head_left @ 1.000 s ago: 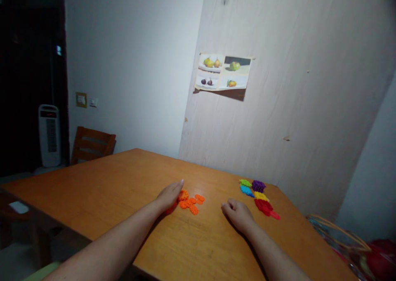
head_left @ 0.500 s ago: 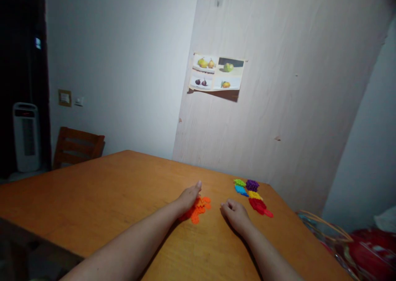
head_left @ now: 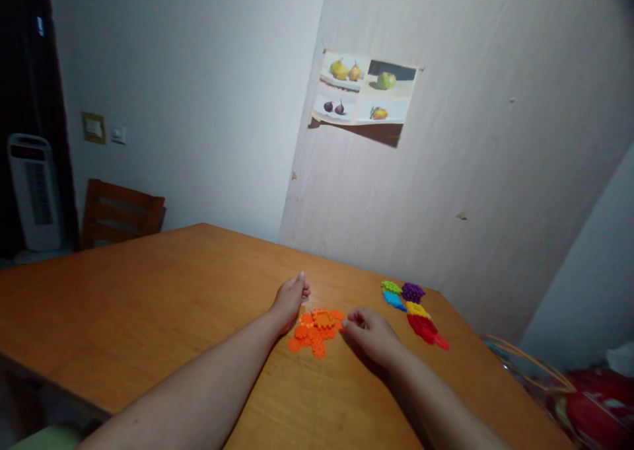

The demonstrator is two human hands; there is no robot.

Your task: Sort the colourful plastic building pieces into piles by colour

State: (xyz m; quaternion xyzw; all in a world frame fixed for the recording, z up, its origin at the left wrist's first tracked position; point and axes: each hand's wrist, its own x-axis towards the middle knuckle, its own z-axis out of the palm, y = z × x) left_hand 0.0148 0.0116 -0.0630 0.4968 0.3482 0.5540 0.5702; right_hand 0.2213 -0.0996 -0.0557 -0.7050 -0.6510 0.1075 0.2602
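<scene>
"Orange pieces: where exactly are they?"

"On the wooden table, in a loose pile between the two hands. Some are round and flat, overlapping one another, and a square one with a raised rim sits toward the back of the pile."

"And the left hand?"

"It stands on its edge at the left side of the pile, thumb up, fingers bent, palm turned toward the pieces. Its inner side is mostly hidden, so I can't tell whether it grips anything."

"What about the right hand?"

"Its fingers are curled, and the tips are right at the pile's right edge, by the outermost orange pieces. I can't tell if they pinch one or merely lie beside it."

"Anything else on the table?"

"Yes, a colourful cluster beyond the right hand, near the far right corner. Green pieces and purple pieces lie at the back, with blue pieces in front of the green. Yellow pieces come next, and red pieces lie nearest the person."

"And on the wall?"

"A fruit poster, its lower edge hanging at a slant."
</scene>
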